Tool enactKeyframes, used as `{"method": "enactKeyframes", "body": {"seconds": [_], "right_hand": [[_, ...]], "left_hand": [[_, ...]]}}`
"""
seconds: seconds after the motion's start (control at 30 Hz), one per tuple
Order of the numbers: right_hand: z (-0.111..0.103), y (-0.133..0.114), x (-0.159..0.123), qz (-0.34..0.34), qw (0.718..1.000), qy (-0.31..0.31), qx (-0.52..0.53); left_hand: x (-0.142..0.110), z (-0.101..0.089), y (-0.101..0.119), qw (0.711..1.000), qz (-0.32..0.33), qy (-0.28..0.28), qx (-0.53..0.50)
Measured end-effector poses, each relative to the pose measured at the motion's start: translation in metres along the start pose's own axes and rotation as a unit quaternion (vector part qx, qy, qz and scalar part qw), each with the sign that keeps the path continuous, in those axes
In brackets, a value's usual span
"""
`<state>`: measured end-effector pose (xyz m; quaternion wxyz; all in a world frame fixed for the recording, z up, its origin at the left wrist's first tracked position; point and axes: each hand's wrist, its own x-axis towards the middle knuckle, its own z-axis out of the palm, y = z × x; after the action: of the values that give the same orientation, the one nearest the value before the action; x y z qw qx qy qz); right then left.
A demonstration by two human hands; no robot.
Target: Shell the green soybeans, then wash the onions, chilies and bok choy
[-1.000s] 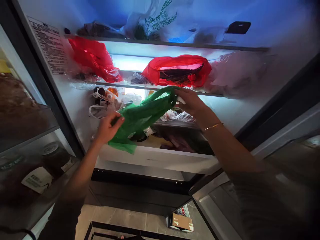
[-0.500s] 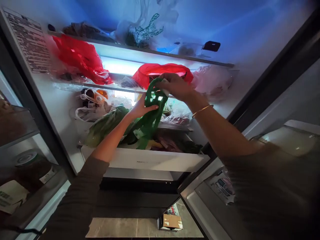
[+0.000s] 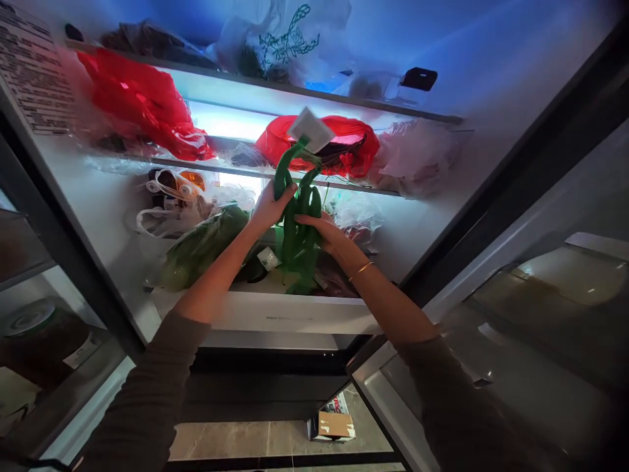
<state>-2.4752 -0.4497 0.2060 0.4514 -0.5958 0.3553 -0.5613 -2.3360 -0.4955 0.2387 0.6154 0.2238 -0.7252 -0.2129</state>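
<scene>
Grip, left: left hand [image 3: 268, 211], closed on the upper folds of a green plastic bag [image 3: 302, 229], thumb laid along the bunch.
Grip, right: right hand [image 3: 322, 229], fingers curled on the same bag a little lower; gold bracelet [image 3: 361, 271] at the wrist.
Held item: the bag, one, gathered in long loose folds. It lies between the two hands, rising above the left and hanging below both, its lower end over the open drawer [image 3: 236, 316].
Attached or adjoining: one pale square piece [image 3: 310, 130] at the bag's top, tilted; whether it is fastened cannot be told.
Step in hand, as judged: two-handed handling of the folds. Such work seems to call for a hold on both sides, with slack kept off the drawer front.
Left of the grip: wrapped green produce [image 3: 206, 246], lying aslant in the drawer, beside the left forearm.
Behind, on the shelf above: an open red bag [image 3: 275, 143] with dark, thin contents; a second red bag [image 3: 147, 105] farther left; a clear bag [image 3: 417, 157] at right.
Floor: one small carton [image 3: 335, 425].
</scene>
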Motion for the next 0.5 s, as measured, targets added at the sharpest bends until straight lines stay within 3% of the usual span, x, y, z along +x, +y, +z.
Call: {"method": "enactKeyframes", "body": {"seconds": [0.1,0.17,0.33,0.5], "right_hand": [[-0.003,-0.007,0.004,-0.043,0.999,0.014,0.016],[-0.004,-0.013,0.006,-0.082,0.996,0.032,0.015],[-0.008,-0.030,0.012,-0.188,0.980,0.066,-0.012],[-0.012,-0.043,0.020,-0.237,0.966,0.098,-0.035]], "left_hand": [[0.000,-0.005,0.015,0.997,-0.008,-0.046,0.060],[0.000,-0.008,0.020,0.996,-0.005,-0.048,0.079],[-0.002,-0.012,0.016,0.996,0.010,-0.061,0.063],[-0.006,-0.014,0.009,0.995,0.024,-0.072,0.062]]}}
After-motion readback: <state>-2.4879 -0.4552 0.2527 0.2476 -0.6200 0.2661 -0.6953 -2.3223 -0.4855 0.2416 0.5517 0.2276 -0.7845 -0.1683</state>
